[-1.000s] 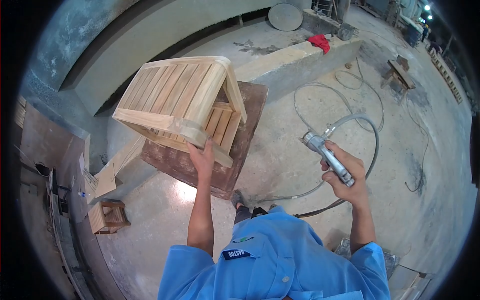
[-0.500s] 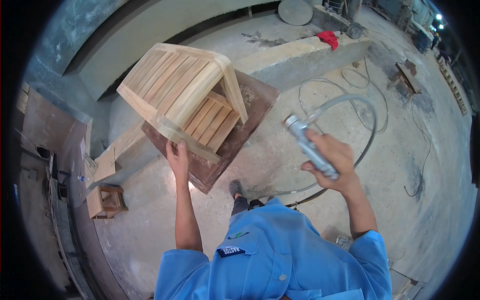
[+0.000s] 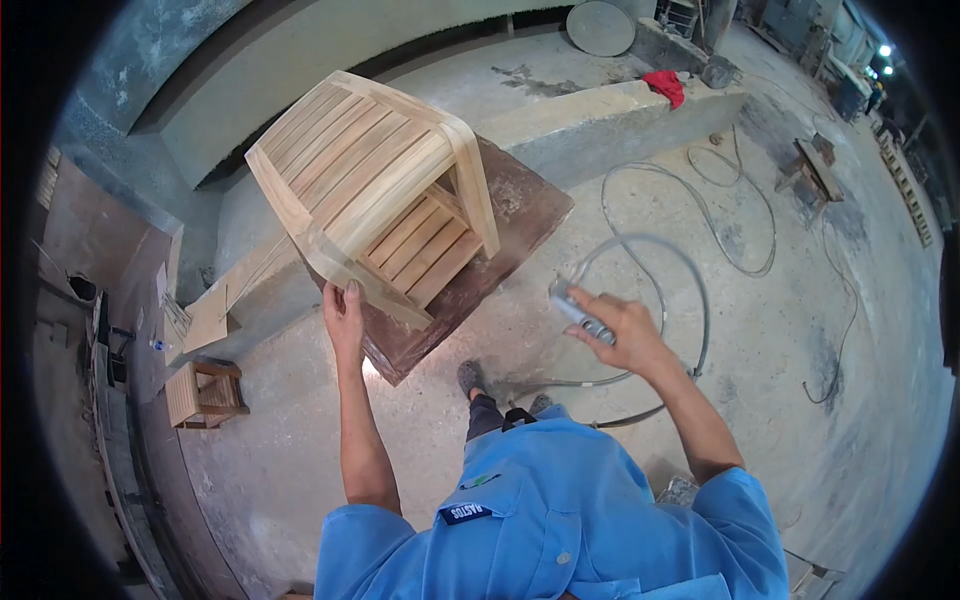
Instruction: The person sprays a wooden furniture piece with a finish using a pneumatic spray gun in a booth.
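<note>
A pale wooden slatted stool (image 3: 375, 165) with a lower slatted shelf stands tilted in view on a brown board (image 3: 530, 200). My left hand (image 3: 343, 318) has its fingertips on the near lower edge of the stool's frame, holding it there. My right hand (image 3: 632, 335) is wrapped round a silver metal hand tool (image 3: 592, 325), to the right of the stool and apart from it. The tool is blurred, so its exact kind cannot be made out. A grey hose (image 3: 705, 310) loops from it down toward my waist.
A smaller wooden stool (image 3: 205, 394) stands on the floor at the left. A low concrete ledge (image 3: 590, 125) runs behind the board, with a red cloth (image 3: 664, 88) on it. Thin hose (image 3: 770, 250) lies coiled on the floor at right. A round disc (image 3: 600, 28) leans at the back.
My right hand has moved left and slightly down with the metal tool, and its hose has swung with it. My left hand stays at the stool's edge; the view has shifted slightly.
</note>
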A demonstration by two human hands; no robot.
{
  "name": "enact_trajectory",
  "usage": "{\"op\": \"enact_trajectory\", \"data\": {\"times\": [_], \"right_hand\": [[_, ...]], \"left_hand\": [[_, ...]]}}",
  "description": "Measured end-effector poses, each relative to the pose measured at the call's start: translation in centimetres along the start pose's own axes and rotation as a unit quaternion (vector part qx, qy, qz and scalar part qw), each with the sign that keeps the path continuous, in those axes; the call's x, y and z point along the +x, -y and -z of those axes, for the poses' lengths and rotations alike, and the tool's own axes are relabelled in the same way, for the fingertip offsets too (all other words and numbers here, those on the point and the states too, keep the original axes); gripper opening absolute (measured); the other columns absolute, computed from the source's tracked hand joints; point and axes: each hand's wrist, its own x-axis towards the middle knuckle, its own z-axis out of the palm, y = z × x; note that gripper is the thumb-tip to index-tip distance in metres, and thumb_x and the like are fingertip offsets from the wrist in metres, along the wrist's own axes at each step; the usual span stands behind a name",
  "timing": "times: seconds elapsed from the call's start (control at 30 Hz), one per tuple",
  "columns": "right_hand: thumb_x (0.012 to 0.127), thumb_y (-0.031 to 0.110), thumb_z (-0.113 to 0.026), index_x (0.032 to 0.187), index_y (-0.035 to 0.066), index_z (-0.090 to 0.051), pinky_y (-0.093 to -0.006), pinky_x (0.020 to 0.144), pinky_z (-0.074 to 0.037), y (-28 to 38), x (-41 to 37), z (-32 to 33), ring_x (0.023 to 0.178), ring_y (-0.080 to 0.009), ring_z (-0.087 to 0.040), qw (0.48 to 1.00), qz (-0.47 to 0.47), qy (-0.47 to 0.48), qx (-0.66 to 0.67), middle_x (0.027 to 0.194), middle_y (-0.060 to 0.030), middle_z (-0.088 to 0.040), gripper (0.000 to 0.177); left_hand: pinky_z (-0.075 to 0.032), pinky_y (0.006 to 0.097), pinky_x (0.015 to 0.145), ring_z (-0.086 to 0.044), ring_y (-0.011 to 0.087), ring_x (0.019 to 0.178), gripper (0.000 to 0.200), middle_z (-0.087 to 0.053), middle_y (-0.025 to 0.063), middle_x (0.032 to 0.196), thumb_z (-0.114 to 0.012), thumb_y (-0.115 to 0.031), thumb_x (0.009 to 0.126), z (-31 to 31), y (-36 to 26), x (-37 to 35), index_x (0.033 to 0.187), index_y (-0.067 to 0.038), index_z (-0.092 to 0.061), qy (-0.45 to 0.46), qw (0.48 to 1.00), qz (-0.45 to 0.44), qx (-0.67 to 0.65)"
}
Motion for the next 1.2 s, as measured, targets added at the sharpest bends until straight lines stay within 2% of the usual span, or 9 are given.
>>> {"op": "enact_trajectory", "data": {"times": [0.07,0.13,0.33,0.5,0.63,0.77,1.0,1.1,1.2], "right_hand": [[0.076,0.016,-0.081,0.130,0.008,-0.061,-0.0375,0.062,-0.051,2.8,1.6,3.9,0.065,-0.0323,-0.064,0.990,0.077,-0.120,0.023,0.080,-0.0166,-0.066,0.059],[0.072,0.011,-0.083,0.129,0.004,-0.060,-0.0352,0.061,-0.050,6.0,2.3,7.5,0.067,-0.0293,-0.064,0.982,0.094,-0.162,0.007,0.084,-0.0157,-0.067,0.062],[0.067,0.011,-0.085,0.129,0.001,-0.059,-0.0357,0.056,-0.050,11.2,4.5,9.8,0.068,-0.0273,-0.066,0.939,0.199,-0.272,-0.065,0.091,-0.0158,-0.069,0.068],[0.074,0.012,-0.078,0.134,0.009,-0.057,-0.0393,0.058,-0.053,10.0,5.2,2.6,0.070,-0.0299,-0.067,0.967,0.138,-0.197,-0.084,0.086,-0.0148,-0.066,0.063],[0.075,0.017,-0.081,0.133,0.009,-0.057,-0.0405,0.056,-0.050,5.6,3.4,-4.8,0.066,-0.0337,-0.065,0.991,0.027,-0.064,-0.112,0.081,-0.0161,-0.065,0.063],[0.077,0.018,-0.077,0.134,0.013,-0.057,-0.0440,0.060,-0.053,5.1,2.0,-6.7,0.067,-0.0347,-0.066,0.994,-0.039,0.010,-0.099,0.082,-0.0141,-0.064,0.061],[0.078,0.021,-0.078,0.134,0.012,-0.057,-0.0435,0.057,-0.051,6.9,5.6,-3.4,0.067,-0.0349,-0.066,0.987,0.026,-0.147,-0.064,0.083,-0.0143,-0.064,0.061],[0.078,0.020,-0.079,0.132,0.009,-0.058,-0.0412,0.061,-0.051,3.7,4.9,-6.1,0.067,-0.0360,-0.065,0.995,-0.005,-0.077,-0.069,0.080,-0.0172,-0.065,0.059],[0.081,0.022,-0.078,0.133,0.005,-0.056,-0.0393,0.061,-0.052,-0.3,2.2,-8.9,0.070,-0.0370,-0.066,0.990,-0.066,0.061,-0.109,0.084,-0.0195,-0.067,0.059]], "left_hand": [[-0.041,0.0314,0.097,-0.056,0.0181,0.109,0.051,-0.061,0.0112,0.118,-0.062,-0.034,0.097,-0.3,0.2,0.0,0.130,0.004,-0.049,0.002,1.000,-0.002,-0.013],[-0.043,0.0307,0.097,-0.058,0.0188,0.110,0.046,-0.061,0.0133,0.121,-0.064,-0.025,0.097,-0.4,0.6,0.1,0.129,0.004,-0.048,0.013,0.999,-0.026,-0.030],[-0.045,0.0314,0.096,-0.059,0.0206,0.113,0.044,-0.061,0.0160,0.122,-0.066,-0.011,0.093,-1.4,1.4,-0.1,0.130,0.004,-0.047,0.021,0.997,-0.050,-0.052],[-0.046,0.0322,0.094,-0.062,0.0219,0.108,0.042,-0.065,0.0173,0.116,-0.069,-0.008,0.089,-2.5,1.9,-0.2,0.125,0.005,-0.052,-0.005,0.997,-0.066,-0.026],[-0.047,0.0341,0.091,-0.064,0.0238,0.101,0.042,-0.067,0.0179,0.106,-0.074,-0.009,0.084,-3.7,0.5,-0.6,0.118,0.007,-0.056,-0.037,0.995,-0.079,0.040],[-0.048,0.0351,0.089,-0.064,0.0247,0.098,0.045,-0.067,0.0180,0.104,-0.075,-0.011,0.083,-3.7,0.8,-0.7,0.119,0.007,-0.056,-0.040,0.993,-0.102,0.039],[-0.049,0.0347,0.088,-0.064,0.0246,0.100,0.044,-0.067,0.0185,0.106,-0.075,-0.012,0.084,-3.6,0.7,-0.6,0.120,0.007,-0.056,-0.035,0.997,-0.059,0.040],[-0.049,0.0345,0.089,-0.064,0.0239,0.103,0.045,-0.067,0.0178,0.108,-0.074,-0.013,0.085,-3.1,0.7,-0.8,0.121,0.007,-0.055,-0.029,0.997,-0.052,0.045],[-0.049,0.0340,0.092,-0.063,0.0234,0.106,0.046,-0.067,0.0174,0.111,-0.072,-0.013,0.088,-2.2,0.3,-0.6,0.125,0.007,-0.054,-0.023,0.997,-0.048,0.056]]}}
